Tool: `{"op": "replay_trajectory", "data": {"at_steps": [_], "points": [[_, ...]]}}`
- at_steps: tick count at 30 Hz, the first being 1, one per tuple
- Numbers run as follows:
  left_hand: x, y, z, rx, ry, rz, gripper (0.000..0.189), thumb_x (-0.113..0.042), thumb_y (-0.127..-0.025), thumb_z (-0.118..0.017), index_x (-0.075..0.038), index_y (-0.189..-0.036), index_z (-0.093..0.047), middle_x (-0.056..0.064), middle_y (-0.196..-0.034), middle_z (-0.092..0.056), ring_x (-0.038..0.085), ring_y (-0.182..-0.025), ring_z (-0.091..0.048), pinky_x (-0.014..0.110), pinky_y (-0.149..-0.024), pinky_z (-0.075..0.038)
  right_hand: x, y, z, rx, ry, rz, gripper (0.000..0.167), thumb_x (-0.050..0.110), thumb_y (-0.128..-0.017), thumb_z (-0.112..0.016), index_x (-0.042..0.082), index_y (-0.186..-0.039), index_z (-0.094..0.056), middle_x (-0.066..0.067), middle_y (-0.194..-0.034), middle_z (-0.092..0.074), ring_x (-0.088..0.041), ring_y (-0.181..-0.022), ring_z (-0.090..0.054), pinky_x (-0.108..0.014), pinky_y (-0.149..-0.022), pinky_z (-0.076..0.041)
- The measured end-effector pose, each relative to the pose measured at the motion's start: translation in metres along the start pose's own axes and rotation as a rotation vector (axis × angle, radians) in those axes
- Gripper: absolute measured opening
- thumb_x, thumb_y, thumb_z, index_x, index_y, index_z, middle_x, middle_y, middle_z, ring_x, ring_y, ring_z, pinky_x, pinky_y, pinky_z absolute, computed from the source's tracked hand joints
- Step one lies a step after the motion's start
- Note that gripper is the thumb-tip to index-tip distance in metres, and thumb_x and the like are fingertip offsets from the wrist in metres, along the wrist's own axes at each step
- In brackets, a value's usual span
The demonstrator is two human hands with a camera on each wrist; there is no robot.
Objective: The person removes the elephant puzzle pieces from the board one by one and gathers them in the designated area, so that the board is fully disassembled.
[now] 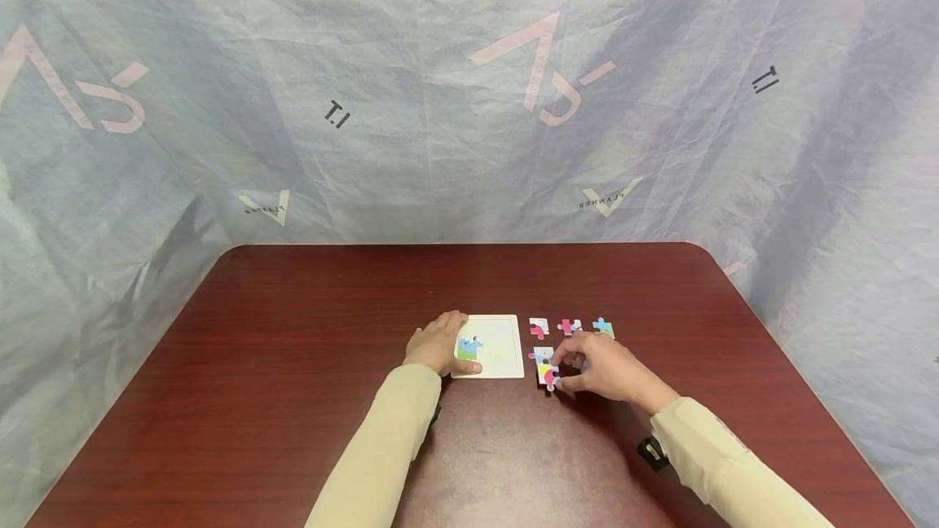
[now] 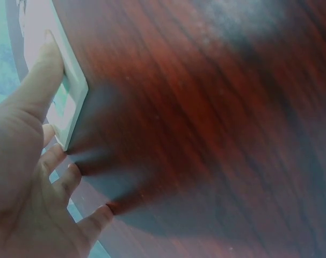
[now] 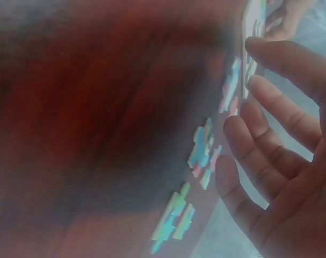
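A white square puzzle board [image 1: 502, 349] lies on the table with one blue and green puzzle piece [image 1: 468, 353] in its lower left part. My left hand [image 1: 434, 346] rests at the board's left side, thumb over its surface, fingers extended along the edge. To the right, my right hand [image 1: 603, 367] pinches a yellow and pink puzzle piece [image 1: 546, 374] between thumb and index finger. Just behind it lies a light blue piece [image 1: 543, 354]. In the right wrist view, the held piece [image 3: 251, 70] shows edge-on by the fingertips; the other fingers are loosely bent.
A pink and white piece [image 1: 539, 327], a red one [image 1: 568, 327] and a blue and green one [image 1: 603, 327] form a row behind the right hand. More pieces [image 3: 197, 148] show edge-on in the right wrist view. Grey printed cloth [image 1: 425, 104] hangs around the dark red table [image 1: 330, 292].
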State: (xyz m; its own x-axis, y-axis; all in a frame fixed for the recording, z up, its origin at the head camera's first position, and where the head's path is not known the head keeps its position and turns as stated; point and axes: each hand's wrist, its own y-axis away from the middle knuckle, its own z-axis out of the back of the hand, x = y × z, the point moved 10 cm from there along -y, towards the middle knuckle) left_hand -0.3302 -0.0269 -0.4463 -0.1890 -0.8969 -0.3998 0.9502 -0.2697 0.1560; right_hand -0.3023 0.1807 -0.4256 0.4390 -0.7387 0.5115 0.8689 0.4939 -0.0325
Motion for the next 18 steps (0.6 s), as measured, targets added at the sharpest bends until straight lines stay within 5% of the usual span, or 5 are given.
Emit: {"op": "replay_trajectory", "data": {"at_steps": [18], "points": [[0.0,0.001,0.0,0.014,0.02,0.011,0.085,-0.036,-0.083,-0.084,-0.009,-0.151,-0.041,0.012,-0.159,-0.039,0.032,-0.146,-0.037,0.056,-0.118,-0.028,0.003,0.004,-0.013,0.016,0.024,0.016,0.021,0.015,-0.077,-0.089,0.015,-0.089,-0.072,0.007,-0.082,-0.058,-0.01,-0.075,-0.055,-0.025,-0.066,-0.049]]}}
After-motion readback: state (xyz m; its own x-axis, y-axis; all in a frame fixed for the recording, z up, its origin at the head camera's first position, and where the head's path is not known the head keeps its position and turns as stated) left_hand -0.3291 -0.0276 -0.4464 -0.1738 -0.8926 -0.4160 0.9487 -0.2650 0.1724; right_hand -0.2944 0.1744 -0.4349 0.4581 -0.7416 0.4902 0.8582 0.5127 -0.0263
